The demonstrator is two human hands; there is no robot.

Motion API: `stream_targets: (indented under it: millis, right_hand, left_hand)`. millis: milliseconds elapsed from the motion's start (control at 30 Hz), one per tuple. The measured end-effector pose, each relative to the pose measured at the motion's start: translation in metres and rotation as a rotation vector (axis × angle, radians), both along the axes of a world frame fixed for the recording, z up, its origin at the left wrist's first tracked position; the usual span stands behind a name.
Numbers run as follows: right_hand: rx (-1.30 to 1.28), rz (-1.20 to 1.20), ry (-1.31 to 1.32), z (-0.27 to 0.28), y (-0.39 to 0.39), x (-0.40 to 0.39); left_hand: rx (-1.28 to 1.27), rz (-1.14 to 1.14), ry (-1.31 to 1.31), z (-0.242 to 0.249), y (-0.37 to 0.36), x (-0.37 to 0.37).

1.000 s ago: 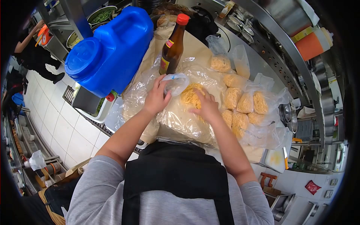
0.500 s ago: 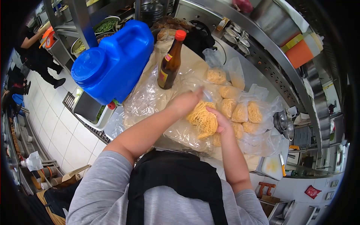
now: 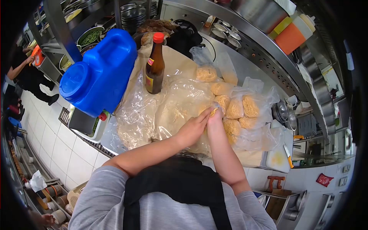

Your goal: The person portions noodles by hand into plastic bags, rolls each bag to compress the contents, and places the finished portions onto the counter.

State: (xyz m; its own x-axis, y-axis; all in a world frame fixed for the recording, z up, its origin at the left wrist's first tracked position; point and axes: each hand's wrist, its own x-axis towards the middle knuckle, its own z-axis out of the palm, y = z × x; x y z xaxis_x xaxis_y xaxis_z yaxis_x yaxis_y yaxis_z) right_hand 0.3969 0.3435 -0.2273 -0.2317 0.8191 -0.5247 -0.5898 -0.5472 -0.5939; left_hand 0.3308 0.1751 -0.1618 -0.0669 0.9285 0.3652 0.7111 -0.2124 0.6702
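My left hand reaches in from the left, its fingers held together and pressed up against my right hand. Between the two hands shows a small part of some yellow noodles; my fingers and palms cover the rest. Both hands are above a clear plastic sheet on the table. Just right of them lie several bagged noodle portions, packed in clear plastic. A brown bottle with a red cap stands upright beyond my left hand.
A large blue jug stands at the table's left. To the right lie a white cutting board and a knife. Metal cups sit at the back. Another person stands far left.
The loose noodle bundle, widely visible before, is now mostly covered by my hands. My left hand has come down and right to meet my right hand. The camera view has shifted.
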Motion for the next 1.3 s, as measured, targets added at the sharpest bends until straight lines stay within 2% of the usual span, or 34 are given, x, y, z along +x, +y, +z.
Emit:
stream_targets:
  millis: [67,100,167,200,267,300,367,400,467,500,567,600,667,800,900,933,1000,1033,1100,1133,1200,1233,1267,1300]
  right_hand:
    - [-0.063,0.160,-0.011,0.028,-0.006,0.002]
    - [-0.067,0.166,-0.010,0.053,-0.018,0.002]
    - [-0.140,0.363,-0.069,0.098,-0.047,0.008]
    - [-0.141,0.367,-0.069,0.095,-0.049,0.017]
    - [0.151,0.641,-0.153,0.087,-0.048,0.038]
    - [0.148,0.645,-0.155,0.079,-0.045,0.038]
    - [1.218,0.822,-0.982,0.068,-0.035,0.034]
    - [1.219,0.819,-0.981,0.077,-0.038,0.026]
    - [1.447,1.029,-1.461,0.101,-0.052,0.003]
    - [1.446,1.024,-1.461,0.097,-0.049,-0.006]
    - [1.544,1.157,-1.854,0.088,-0.041,-0.019]
    - [1.547,1.150,-1.852,0.093,-0.040,-0.020]
    - [1.675,0.898,-1.648,0.105,-0.036,-0.018]
    - [1.705,0.847,-1.671,0.154,-0.050,-0.009]
    - [1.576,1.262,-1.879,0.172,-0.048,-0.008]
    - [1.580,1.272,-1.875,0.169,-0.046,-0.004]
    - [1.677,1.087,-1.672,0.158,-0.044,0.013]
    - [1.677,1.079,-1.673,0.155,-0.046,0.021]
    - [1.792,1.058,-1.517,0.149,-0.047,0.038]
    - [1.798,1.061,-1.519,0.146,-0.045,0.046]
    - [2.210,0.689,-1.580,0.136,-0.041,0.063]
    - [2.201,0.687,-1.585,0.133,-0.036,0.068]
    - [2.034,0.888,-1.776,0.133,-0.028,0.070]
    - [1.839,1.077,-1.950,0.135,-0.022,0.071]
  left_hand:
    - [-0.130,-0.021,0.095,0.018,-0.002,-0.006]
    - [-0.135,-0.016,0.095,0.016,0.000,-0.011]
    - [0.075,0.115,-0.118,0.009,0.008,-0.022]
    - [0.074,0.119,-0.118,0.013,0.010,-0.031]
    - [-0.106,0.069,-0.282,0.026,0.009,-0.052]
    - [-0.109,0.072,-0.284,0.030,0.009,-0.059]
    - [-0.211,0.009,-0.220,0.037,0.012,-0.071]
    - [-0.210,0.007,-0.217,0.038,0.015,-0.074]
    - [-0.205,-0.037,-0.117,0.037,0.018,-0.076]
    - [-0.204,-0.039,-0.114,0.040,0.019,-0.075]
    - [-0.373,-0.035,-0.130,0.049,0.019,-0.073]
    - [-0.370,-0.034,-0.124,0.051,0.019,-0.075]
    - [-0.260,0.026,-0.181,0.054,0.018,-0.080]
    - [-0.100,0.067,-0.126,0.051,0.020,-0.091]
    - [-0.155,0.079,-0.180,0.070,0.018,-0.090]
    - [-0.161,0.066,-0.191,0.076,0.014,-0.088]
    - [-0.176,0.048,-0.201,0.071,0.009,-0.084]
    - [-0.155,0.075,-0.156,0.065,0.010,-0.084]
    - [-0.121,0.106,-0.112,0.067,0.012,-0.084]
    - [-0.165,0.034,-0.062,0.077,0.007,-0.081]
    - [-0.217,-0.039,-0.017,0.074,0.004,-0.078]
    - [-0.220,0.044,0.343,0.062,0.010,-0.080]
    - [-0.208,0.129,0.706,0.053,0.019,-0.084]
    - [-0.197,0.124,0.713,0.050,0.029,-0.094]
